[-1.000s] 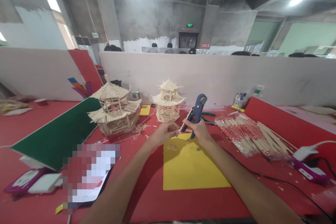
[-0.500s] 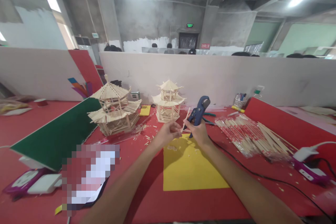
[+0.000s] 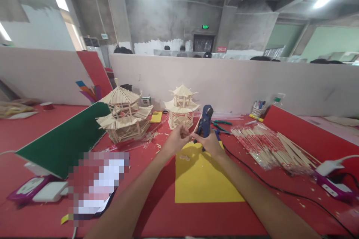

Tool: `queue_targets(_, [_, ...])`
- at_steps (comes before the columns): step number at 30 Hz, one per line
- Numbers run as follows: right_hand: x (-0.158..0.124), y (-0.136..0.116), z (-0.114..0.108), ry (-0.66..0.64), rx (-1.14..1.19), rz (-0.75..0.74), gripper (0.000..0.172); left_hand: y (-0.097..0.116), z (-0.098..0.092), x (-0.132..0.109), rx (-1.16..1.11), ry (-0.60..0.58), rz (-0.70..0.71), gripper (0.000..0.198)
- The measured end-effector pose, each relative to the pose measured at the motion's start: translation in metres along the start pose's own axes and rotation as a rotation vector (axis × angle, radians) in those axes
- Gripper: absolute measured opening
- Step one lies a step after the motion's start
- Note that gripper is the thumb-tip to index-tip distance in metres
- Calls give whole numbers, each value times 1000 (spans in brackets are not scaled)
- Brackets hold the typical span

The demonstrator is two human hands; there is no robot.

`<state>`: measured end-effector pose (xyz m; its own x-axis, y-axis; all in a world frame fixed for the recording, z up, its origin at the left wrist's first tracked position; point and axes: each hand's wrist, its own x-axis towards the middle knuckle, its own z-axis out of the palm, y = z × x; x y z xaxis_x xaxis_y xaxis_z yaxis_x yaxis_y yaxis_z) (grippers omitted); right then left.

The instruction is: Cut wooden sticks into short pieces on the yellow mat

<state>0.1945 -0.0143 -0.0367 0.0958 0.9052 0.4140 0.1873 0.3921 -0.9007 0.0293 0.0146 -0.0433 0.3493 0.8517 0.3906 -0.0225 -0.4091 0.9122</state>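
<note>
My right hand [image 3: 211, 145] is wrapped round the handles of a dark blue hand cutter [image 3: 206, 119], its head pointing up. Beside the cutter, a thin wooden stick [image 3: 198, 124] stands tilted; its lower end meets the pinched fingertips of my left hand [image 3: 178, 140]. The tip of my right thumb is close to that end as well. Under both hands lies a yellow sheet [image 3: 207, 181] with small wood scraps on it. Just behind them stands a small pagoda model of sticks [image 3: 182, 106]; a larger pagoda model [image 3: 123, 117] is to the left.
Bagged wooden sticks [image 3: 260, 143] lie at the right, crossed nearby by a black cable [image 3: 269, 185]. Green-handled pliers [image 3: 223, 122] rest behind my right hand. A green board [image 3: 64, 138] and a red board [image 3: 308, 134] flank the red table [image 3: 159, 216]. Purple power strips sit at both sides.
The cutter has turned and shifted slightly left, its head now more upright and nearer the stick. Both hands have drawn closer together. The view has shifted a little.
</note>
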Motion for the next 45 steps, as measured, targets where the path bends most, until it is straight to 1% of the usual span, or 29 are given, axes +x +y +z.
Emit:
queue_targets(3, [0, -2, -1, -29, -27, 0, 28, -3, 0, 0, 89, -15, 7, 27])
queue_targets(5, [0, -4, -2, -38, -45, 9, 26, -2, 1, -1, 109, -32, 15, 26])
queue_targets(8, [1, -5, -3, -7, -29, 22, 26, 4, 3, -2, 115, -41, 27, 22])
queue_targets(11, [2, -4, -2, 38, 40, 40, 28, 9, 3, -4, 184, -35, 62, 18])
queue_targets(14, [4, -2, -1, 76, 144, 108, 29, 12, 0, -5, 200, -75, 116, 17])
queue_targets(17, [4, 1, 1, 74, 283, 165, 31, 13, -2, -6, 197, -108, 167, 16])
queue_targets(21, [3, 3, 2, 54, 413, 227, 34, 16, -3, -9, 270, -50, 195, 17])
queue_targets(24, [2, 2, 3, 30, 459, 272, 36, 17, -4, -10, 314, -20, 178, 20])
queue_targets(26, [2, 0, 3, 13, 473, 274, 37, 16, -5, -10, 338, -7, 187, 20])
queue_targets(31, [2, 1, 3, 33, 477, 269, 37, 15, -6, -9, 376, 26, 249, 20])
queue_targets(34, [2, 3, 3, 46, 452, 241, 35, 17, -5, -10, 383, 35, 261, 18])
queue_targets(39, [3, 8, 2, 59, 344, 163, 31, 20, -5, -10, 421, 9, 225, 17])
queue_targets(43, [4, 7, 1, 69, 268, 128, 28, 17, -4, -8, 473, -27, 226, 19])
queue_targets(45, [4, 5, 0, 85, 228, 114, 26, 15, -4, -7, 452, -50, 210, 20])
